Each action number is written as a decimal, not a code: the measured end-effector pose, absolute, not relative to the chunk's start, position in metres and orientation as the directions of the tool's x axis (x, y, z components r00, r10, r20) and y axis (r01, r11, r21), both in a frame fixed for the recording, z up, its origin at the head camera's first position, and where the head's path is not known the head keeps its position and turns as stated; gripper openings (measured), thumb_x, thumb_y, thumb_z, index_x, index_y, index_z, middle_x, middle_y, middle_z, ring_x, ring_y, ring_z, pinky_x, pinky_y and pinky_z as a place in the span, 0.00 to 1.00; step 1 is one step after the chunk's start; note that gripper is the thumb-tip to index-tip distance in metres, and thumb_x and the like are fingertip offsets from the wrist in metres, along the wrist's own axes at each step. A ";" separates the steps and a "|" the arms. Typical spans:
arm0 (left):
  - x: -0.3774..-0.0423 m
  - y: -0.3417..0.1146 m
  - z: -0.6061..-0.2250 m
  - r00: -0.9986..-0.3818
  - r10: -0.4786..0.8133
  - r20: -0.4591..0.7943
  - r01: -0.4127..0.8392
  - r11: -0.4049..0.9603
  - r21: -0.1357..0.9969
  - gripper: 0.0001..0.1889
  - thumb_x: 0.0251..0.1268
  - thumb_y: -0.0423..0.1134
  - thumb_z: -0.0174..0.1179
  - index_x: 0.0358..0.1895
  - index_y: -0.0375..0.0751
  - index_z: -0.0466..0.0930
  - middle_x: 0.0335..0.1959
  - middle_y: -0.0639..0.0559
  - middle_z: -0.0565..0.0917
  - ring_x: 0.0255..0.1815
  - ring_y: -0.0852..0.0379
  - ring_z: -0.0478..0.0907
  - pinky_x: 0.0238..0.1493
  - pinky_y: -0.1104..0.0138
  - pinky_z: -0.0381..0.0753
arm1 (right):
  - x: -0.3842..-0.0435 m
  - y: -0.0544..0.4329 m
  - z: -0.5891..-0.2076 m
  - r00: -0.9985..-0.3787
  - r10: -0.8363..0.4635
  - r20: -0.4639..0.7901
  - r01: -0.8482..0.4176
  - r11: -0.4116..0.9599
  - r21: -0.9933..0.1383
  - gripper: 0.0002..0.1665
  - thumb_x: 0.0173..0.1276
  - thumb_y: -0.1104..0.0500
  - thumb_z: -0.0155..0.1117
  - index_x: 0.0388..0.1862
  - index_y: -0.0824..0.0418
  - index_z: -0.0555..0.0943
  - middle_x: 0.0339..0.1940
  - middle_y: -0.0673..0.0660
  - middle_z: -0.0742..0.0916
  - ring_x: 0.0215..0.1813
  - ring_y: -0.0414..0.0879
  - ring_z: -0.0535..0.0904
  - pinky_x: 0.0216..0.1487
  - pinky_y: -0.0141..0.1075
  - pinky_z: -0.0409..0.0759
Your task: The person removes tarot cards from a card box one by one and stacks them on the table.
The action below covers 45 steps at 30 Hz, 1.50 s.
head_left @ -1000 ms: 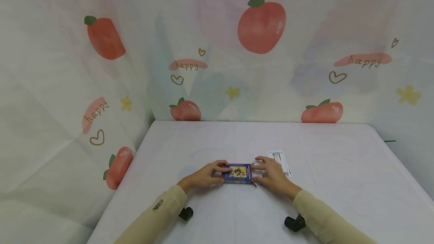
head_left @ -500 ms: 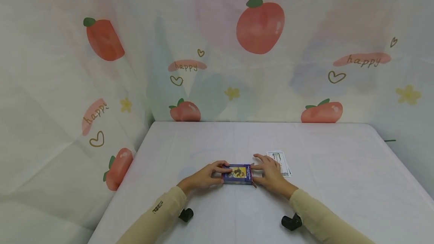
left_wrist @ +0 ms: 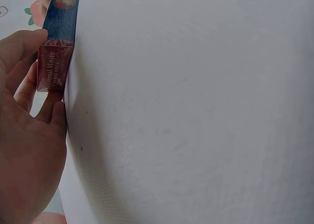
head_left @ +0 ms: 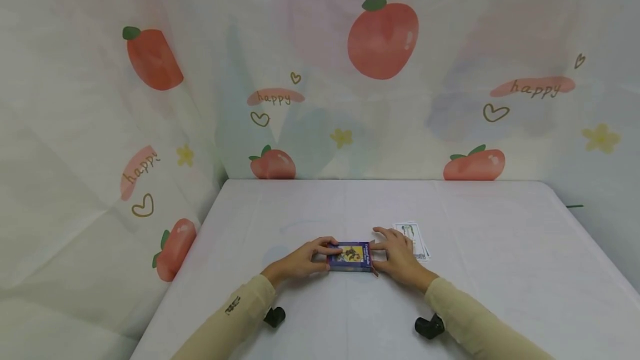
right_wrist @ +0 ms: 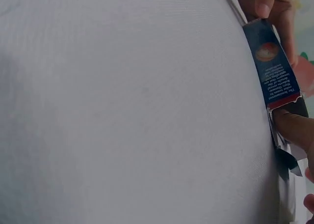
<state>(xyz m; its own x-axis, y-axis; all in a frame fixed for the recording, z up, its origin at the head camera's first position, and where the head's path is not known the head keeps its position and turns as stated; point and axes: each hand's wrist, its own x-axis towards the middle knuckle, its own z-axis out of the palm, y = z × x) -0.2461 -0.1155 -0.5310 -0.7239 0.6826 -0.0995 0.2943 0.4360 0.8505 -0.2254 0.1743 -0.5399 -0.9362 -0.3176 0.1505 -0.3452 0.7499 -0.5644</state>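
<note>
A blue tarot card box [head_left: 351, 255] lies flat on the white tablecloth, its yellow picture facing up. My left hand [head_left: 302, 257] grips its left end, thumb at the near side and fingers over the top and far side. The left wrist view shows the dark red end panel [left_wrist: 55, 69] between thumb and fingers. At the opposite end, my right hand [head_left: 400, 257] holds the box's opened end with thumb and fingers. A digit reaches inside the opening in the right wrist view, beside a bent flap [right_wrist: 288, 160]. The box's inside is mostly hidden.
Several white-bordered cards [head_left: 414, 240] lie in a loose stack just behind the right hand. A black wrist device hangs below each sleeve, left device [head_left: 274, 316] and right device [head_left: 429, 327]. A fruit-patterned cloth [head_left: 310, 43] rises behind the table.
The right hand and forearm have shifted slightly left, fingers closer against the box's opened end. The left hand and box stay about where they were.
</note>
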 end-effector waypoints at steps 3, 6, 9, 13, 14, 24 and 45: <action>-0.246 -0.116 -0.532 -0.729 0.677 -0.101 0.291 0.440 0.850 0.26 0.70 0.33 0.61 0.71 0.48 0.74 0.76 0.52 0.66 0.82 0.47 0.55 0.80 0.43 0.54 | -0.226 0.179 -0.540 -0.935 -0.326 0.141 -0.347 0.756 -0.555 0.24 0.58 0.54 0.78 0.54 0.56 0.88 0.74 0.63 0.74 0.76 0.71 0.60 0.69 0.69 0.51; -0.245 -0.116 -0.532 -0.733 0.671 -0.111 0.281 0.447 0.849 0.26 0.70 0.33 0.61 0.70 0.49 0.75 0.76 0.53 0.66 0.82 0.48 0.54 0.80 0.44 0.54 | -0.226 0.182 -0.539 -0.935 -0.330 0.132 -0.345 0.755 -0.557 0.24 0.57 0.54 0.79 0.54 0.55 0.88 0.74 0.64 0.74 0.76 0.71 0.59 0.69 0.69 0.51; -0.245 -0.116 -0.532 -0.736 0.667 -0.116 0.273 0.449 0.851 0.26 0.70 0.33 0.61 0.71 0.50 0.74 0.76 0.54 0.65 0.82 0.49 0.54 0.81 0.45 0.53 | -0.226 0.185 -0.538 -0.933 -0.334 0.131 -0.348 0.755 -0.555 0.24 0.56 0.55 0.79 0.53 0.55 0.88 0.74 0.65 0.74 0.76 0.73 0.59 0.68 0.69 0.52; -0.246 -0.116 -0.532 -0.734 0.669 -0.113 0.274 0.444 0.853 0.26 0.70 0.33 0.61 0.71 0.50 0.74 0.76 0.55 0.65 0.82 0.50 0.54 0.81 0.46 0.53 | -0.226 0.188 -0.535 -0.935 -0.335 0.122 -0.345 0.769 -0.538 0.25 0.56 0.56 0.79 0.55 0.54 0.87 0.74 0.65 0.73 0.76 0.74 0.59 0.69 0.69 0.52; -0.246 -0.116 -0.532 -0.734 0.670 -0.112 0.274 0.443 0.854 0.26 0.70 0.33 0.61 0.71 0.50 0.74 0.76 0.55 0.65 0.81 0.50 0.54 0.81 0.46 0.54 | -0.226 0.188 -0.535 -0.936 -0.332 0.113 -0.339 0.774 -0.535 0.26 0.56 0.56 0.79 0.56 0.54 0.87 0.74 0.65 0.73 0.76 0.74 0.59 0.69 0.69 0.52; -0.248 -0.115 -0.531 -0.734 0.670 -0.110 0.283 0.449 0.847 0.26 0.71 0.34 0.61 0.71 0.50 0.74 0.75 0.55 0.66 0.81 0.50 0.55 0.81 0.45 0.54 | -0.226 0.187 -0.533 -0.938 -0.334 0.090 -0.335 0.816 -0.470 0.31 0.56 0.49 0.79 0.60 0.53 0.86 0.74 0.65 0.73 0.77 0.72 0.58 0.70 0.70 0.52; -0.248 -0.116 -0.533 -0.730 0.675 -0.111 0.290 0.452 0.844 0.26 0.70 0.34 0.61 0.70 0.51 0.75 0.75 0.53 0.66 0.81 0.49 0.55 0.80 0.44 0.53 | -0.226 0.190 -0.526 -0.914 -0.386 0.124 -0.399 0.803 -0.443 0.33 0.48 0.50 0.84 0.55 0.51 0.85 0.71 0.66 0.74 0.75 0.72 0.62 0.67 0.71 0.59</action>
<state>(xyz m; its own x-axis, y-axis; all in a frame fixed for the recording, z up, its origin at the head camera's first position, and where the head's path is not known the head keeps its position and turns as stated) -0.2476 -0.1155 -0.5327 -0.7296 0.6748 -0.1112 0.2897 0.4522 0.8435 -0.2256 0.1898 -0.5259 -0.9142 -0.3858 0.1238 -0.3988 0.8029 -0.4430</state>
